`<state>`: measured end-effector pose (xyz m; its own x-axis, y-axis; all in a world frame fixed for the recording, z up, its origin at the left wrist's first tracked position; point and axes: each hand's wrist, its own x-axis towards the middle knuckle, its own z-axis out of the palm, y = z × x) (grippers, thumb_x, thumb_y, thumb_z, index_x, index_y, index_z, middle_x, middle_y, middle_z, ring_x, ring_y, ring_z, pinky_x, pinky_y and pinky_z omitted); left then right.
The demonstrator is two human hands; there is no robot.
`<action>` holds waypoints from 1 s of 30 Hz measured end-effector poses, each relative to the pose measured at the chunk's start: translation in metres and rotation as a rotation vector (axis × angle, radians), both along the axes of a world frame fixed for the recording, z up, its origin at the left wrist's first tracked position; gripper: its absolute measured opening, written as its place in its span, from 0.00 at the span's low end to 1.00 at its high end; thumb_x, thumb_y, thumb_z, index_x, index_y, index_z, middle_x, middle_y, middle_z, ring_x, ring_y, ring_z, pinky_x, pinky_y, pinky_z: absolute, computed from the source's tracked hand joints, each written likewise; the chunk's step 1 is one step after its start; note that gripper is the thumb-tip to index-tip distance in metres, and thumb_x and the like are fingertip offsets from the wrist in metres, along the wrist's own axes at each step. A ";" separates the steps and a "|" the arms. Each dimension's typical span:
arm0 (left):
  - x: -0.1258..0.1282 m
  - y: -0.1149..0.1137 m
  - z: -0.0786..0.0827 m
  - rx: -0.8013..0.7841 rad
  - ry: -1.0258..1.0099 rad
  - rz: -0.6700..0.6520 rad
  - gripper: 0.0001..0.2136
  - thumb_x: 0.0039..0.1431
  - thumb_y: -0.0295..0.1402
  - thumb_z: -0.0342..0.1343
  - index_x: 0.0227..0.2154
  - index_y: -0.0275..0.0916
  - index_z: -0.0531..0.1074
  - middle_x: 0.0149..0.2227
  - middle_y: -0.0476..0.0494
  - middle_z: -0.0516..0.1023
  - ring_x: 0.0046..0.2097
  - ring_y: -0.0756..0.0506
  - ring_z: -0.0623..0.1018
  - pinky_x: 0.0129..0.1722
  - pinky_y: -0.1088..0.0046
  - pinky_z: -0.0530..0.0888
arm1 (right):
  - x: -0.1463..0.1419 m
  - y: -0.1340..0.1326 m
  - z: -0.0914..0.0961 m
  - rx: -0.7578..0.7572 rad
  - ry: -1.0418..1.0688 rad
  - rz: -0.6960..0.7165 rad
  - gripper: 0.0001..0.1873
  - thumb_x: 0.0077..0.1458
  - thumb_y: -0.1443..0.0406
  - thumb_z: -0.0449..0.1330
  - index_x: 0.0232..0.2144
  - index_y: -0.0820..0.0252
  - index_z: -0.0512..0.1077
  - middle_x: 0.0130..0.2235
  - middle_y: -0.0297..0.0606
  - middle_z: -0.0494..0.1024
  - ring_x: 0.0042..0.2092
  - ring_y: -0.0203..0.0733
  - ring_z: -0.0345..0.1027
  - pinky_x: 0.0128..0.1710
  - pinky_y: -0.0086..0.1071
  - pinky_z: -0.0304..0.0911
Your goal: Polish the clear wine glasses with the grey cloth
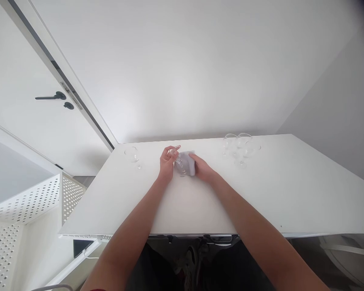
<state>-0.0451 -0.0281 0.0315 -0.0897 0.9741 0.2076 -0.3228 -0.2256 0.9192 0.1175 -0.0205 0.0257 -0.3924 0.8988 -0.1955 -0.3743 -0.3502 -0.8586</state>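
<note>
Over the middle of a white table (261, 202), my left hand (166, 161) is closed around a clear stemmed glass (179, 165), fingers pinched at its rim. My right hand (202, 167) grips a pale grey cloth (188, 162) that is pressed against the same glass. The glass is partly hidden by the cloth and my fingers.
One clear stemmed glass (132, 155) stands on the table at the back left. A group of three clear glasses (241, 147) stands at the back right. A white door with a black handle (53, 97) is on the left, and a white perforated panel (33, 198) sits beside the table.
</note>
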 end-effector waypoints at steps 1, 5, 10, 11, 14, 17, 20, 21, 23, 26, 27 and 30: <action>0.000 0.000 0.000 -0.001 -0.001 0.005 0.18 0.53 0.48 0.67 0.41 0.45 0.72 0.56 0.40 0.77 0.41 0.48 0.77 0.37 0.72 0.72 | 0.000 -0.001 0.001 -0.009 0.009 0.035 0.23 0.60 0.47 0.58 0.44 0.58 0.78 0.46 0.46 0.82 0.50 0.54 0.75 0.48 0.44 0.72; -0.001 0.001 0.000 0.002 -0.015 0.023 0.18 0.55 0.48 0.66 0.41 0.45 0.71 0.56 0.41 0.77 0.43 0.48 0.76 0.36 0.74 0.71 | 0.004 -0.001 0.001 -0.030 0.046 0.086 0.38 0.58 0.34 0.49 0.44 0.57 0.79 0.44 0.49 0.82 0.51 0.57 0.74 0.47 0.48 0.71; 0.000 0.001 0.001 -0.017 -0.036 0.059 0.19 0.54 0.49 0.67 0.43 0.45 0.71 0.57 0.41 0.77 0.41 0.48 0.76 0.33 0.75 0.71 | 0.006 -0.002 -0.001 0.123 0.061 0.185 0.26 0.57 0.42 0.60 0.45 0.53 0.76 0.44 0.41 0.82 0.46 0.50 0.75 0.44 0.40 0.71; 0.000 0.001 0.001 -0.018 -0.040 0.052 0.20 0.53 0.49 0.67 0.43 0.45 0.72 0.57 0.41 0.77 0.40 0.49 0.77 0.33 0.74 0.71 | 0.006 -0.002 -0.002 0.163 0.044 0.192 0.23 0.57 0.45 0.64 0.46 0.53 0.76 0.43 0.40 0.82 0.45 0.48 0.75 0.43 0.38 0.70; 0.001 0.000 0.001 0.006 -0.027 0.007 0.20 0.53 0.48 0.67 0.44 0.45 0.72 0.57 0.40 0.77 0.40 0.49 0.77 0.37 0.72 0.73 | 0.003 -0.002 -0.005 0.255 -0.083 0.173 0.25 0.52 0.50 0.70 0.48 0.52 0.73 0.40 0.36 0.81 0.41 0.44 0.74 0.40 0.35 0.69; 0.001 -0.001 0.000 0.032 0.007 -0.034 0.19 0.55 0.47 0.67 0.46 0.45 0.72 0.58 0.39 0.76 0.43 0.48 0.78 0.41 0.71 0.74 | 0.000 0.000 -0.009 0.349 -0.219 0.128 0.26 0.50 0.51 0.71 0.49 0.52 0.73 0.40 0.36 0.80 0.42 0.43 0.73 0.41 0.34 0.68; 0.001 0.000 -0.003 0.037 0.018 -0.051 0.20 0.56 0.47 0.66 0.47 0.45 0.72 0.59 0.39 0.76 0.42 0.48 0.77 0.41 0.70 0.74 | 0.001 0.000 -0.009 0.375 -0.232 0.153 0.22 0.54 0.50 0.68 0.48 0.53 0.74 0.45 0.37 0.78 0.46 0.44 0.71 0.44 0.34 0.68; 0.001 0.000 -0.003 0.038 0.018 -0.050 0.20 0.56 0.47 0.66 0.47 0.45 0.71 0.59 0.39 0.76 0.42 0.47 0.77 0.41 0.70 0.74 | 0.001 -0.001 -0.009 0.354 -0.208 0.177 0.22 0.55 0.50 0.68 0.48 0.53 0.74 0.46 0.38 0.78 0.47 0.44 0.71 0.44 0.35 0.68; 0.000 0.001 -0.005 0.043 0.021 -0.043 0.19 0.57 0.48 0.65 0.48 0.46 0.72 0.58 0.40 0.76 0.43 0.47 0.77 0.42 0.69 0.74 | 0.003 -0.002 -0.007 0.284 -0.142 0.238 0.23 0.55 0.49 0.67 0.49 0.53 0.74 0.47 0.39 0.78 0.46 0.45 0.71 0.43 0.35 0.68; 0.001 0.002 -0.006 0.056 0.053 -0.022 0.19 0.59 0.48 0.63 0.49 0.46 0.72 0.57 0.41 0.78 0.46 0.45 0.76 0.44 0.67 0.73 | 0.003 -0.002 -0.006 0.255 -0.130 0.252 0.23 0.54 0.50 0.68 0.47 0.54 0.74 0.44 0.41 0.78 0.42 0.45 0.71 0.39 0.35 0.68; 0.001 0.002 -0.006 0.057 0.066 -0.018 0.19 0.59 0.49 0.63 0.48 0.46 0.73 0.56 0.41 0.78 0.46 0.45 0.76 0.44 0.66 0.73 | 0.002 -0.002 -0.006 0.287 -0.168 0.213 0.23 0.52 0.50 0.69 0.46 0.54 0.74 0.43 0.40 0.78 0.41 0.44 0.71 0.38 0.35 0.67; 0.001 0.002 -0.007 0.052 0.089 -0.002 0.19 0.57 0.49 0.64 0.48 0.46 0.73 0.57 0.40 0.77 0.46 0.44 0.77 0.45 0.64 0.72 | -0.002 -0.001 -0.009 0.431 -0.317 0.061 0.21 0.50 0.52 0.71 0.43 0.55 0.74 0.39 0.37 0.78 0.38 0.41 0.69 0.37 0.33 0.65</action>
<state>-0.0440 -0.0257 0.0246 -0.0672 0.9620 0.2647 -0.2410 -0.2731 0.9313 0.1154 -0.0211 0.0170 -0.4284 0.9009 0.0692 -0.0637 0.0463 -0.9969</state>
